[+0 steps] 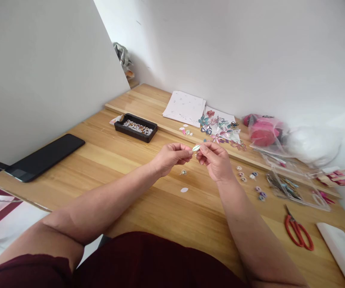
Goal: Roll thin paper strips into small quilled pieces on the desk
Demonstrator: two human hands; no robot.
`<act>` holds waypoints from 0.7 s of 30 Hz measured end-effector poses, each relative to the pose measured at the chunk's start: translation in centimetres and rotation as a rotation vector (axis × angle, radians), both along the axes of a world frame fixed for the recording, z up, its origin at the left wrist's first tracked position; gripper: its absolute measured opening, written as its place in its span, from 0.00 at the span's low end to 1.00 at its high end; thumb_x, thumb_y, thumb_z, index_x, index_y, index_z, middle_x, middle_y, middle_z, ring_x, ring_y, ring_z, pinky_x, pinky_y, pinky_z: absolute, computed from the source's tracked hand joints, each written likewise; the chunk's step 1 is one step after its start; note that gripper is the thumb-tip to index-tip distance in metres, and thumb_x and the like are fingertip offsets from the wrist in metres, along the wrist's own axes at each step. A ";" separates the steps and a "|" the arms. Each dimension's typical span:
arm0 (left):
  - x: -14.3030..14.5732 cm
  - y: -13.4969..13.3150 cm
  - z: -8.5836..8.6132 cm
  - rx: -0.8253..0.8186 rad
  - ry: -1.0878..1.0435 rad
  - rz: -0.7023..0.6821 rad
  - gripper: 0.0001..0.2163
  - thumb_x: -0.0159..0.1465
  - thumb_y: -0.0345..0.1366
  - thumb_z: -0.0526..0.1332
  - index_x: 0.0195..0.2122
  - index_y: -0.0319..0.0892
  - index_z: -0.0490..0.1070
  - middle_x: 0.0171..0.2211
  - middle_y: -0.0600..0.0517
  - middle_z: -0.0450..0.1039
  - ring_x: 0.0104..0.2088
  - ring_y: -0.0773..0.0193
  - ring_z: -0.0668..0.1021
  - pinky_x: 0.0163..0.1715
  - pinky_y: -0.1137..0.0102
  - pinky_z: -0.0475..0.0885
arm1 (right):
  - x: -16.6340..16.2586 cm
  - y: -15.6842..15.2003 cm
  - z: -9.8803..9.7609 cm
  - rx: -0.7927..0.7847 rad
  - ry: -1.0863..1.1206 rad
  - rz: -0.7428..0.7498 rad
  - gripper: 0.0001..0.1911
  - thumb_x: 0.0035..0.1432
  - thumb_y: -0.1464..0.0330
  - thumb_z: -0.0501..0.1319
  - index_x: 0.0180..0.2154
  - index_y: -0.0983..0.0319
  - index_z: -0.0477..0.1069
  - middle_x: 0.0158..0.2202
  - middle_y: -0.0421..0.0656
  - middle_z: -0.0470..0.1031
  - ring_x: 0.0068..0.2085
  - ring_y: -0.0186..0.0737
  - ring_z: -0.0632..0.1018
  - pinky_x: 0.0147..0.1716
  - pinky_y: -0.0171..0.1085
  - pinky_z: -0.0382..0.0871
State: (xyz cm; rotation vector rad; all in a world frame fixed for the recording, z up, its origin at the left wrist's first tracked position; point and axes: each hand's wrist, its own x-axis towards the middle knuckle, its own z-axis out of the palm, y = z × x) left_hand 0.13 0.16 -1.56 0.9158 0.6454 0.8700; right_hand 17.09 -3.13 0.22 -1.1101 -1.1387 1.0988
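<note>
A small pale-green and white leaf-shaped piece [196, 148] is held up over the table, between my two hands. My right hand [216, 160] pinches its right end between thumb and fingers. At its left tip, my left hand [174, 155] is closed in a pinch; any thread there is too fine to make out. Below the hands, a small bobbin of thread [184, 172] lies on the wood. Nearer to me is a flat white leaf-shaped cutout [184, 190].
A black tray of beads [136, 127] and a black phone-like slab [46, 157] lie left. White sheets [184, 108] and colourful flower pieces [220, 127] lie behind. To the right are bobbins [241, 174], a clear box [307, 196], red-handled scissors [297, 232] and a white block [340, 252].
</note>
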 end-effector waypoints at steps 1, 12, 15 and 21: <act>0.0 0.0 0.0 0.002 0.005 0.001 0.14 0.49 0.39 0.76 0.28 0.36 0.76 0.25 0.51 0.73 0.26 0.70 0.72 0.29 0.74 0.65 | 0.0 0.0 0.0 0.002 -0.004 -0.015 0.15 0.47 0.56 0.74 0.29 0.60 0.78 0.23 0.39 0.73 0.25 0.32 0.71 0.20 0.32 0.61; 0.0 -0.2 0.0 -0.032 0.087 0.022 0.11 0.50 0.37 0.73 0.28 0.38 0.75 0.27 0.50 0.74 0.28 0.69 0.73 0.30 0.73 0.65 | 0.0 0.1 -0.3 0.014 -0.070 -0.066 0.15 0.48 0.56 0.73 0.27 0.61 0.77 0.22 0.39 0.74 0.23 0.31 0.70 0.19 0.31 0.59; 0.0 -0.2 0.0 -0.023 0.106 0.025 0.11 0.49 0.38 0.73 0.28 0.38 0.75 0.28 0.51 0.74 0.29 0.69 0.74 0.30 0.72 0.65 | 0.1 0.1 -0.4 0.040 -0.145 -0.075 0.13 0.50 0.58 0.72 0.29 0.61 0.78 0.21 0.39 0.73 0.22 0.30 0.68 0.20 0.32 0.59; -0.1 0.0 -0.3 0.001 0.112 -0.001 0.15 0.48 0.42 0.75 0.29 0.38 0.75 0.28 0.53 0.72 0.28 0.70 0.73 0.29 0.73 0.66 | 0.2 -0.1 -0.3 0.049 -0.226 -0.075 0.11 0.52 0.61 0.71 0.28 0.62 0.77 0.21 0.38 0.72 0.22 0.30 0.67 0.22 0.33 0.58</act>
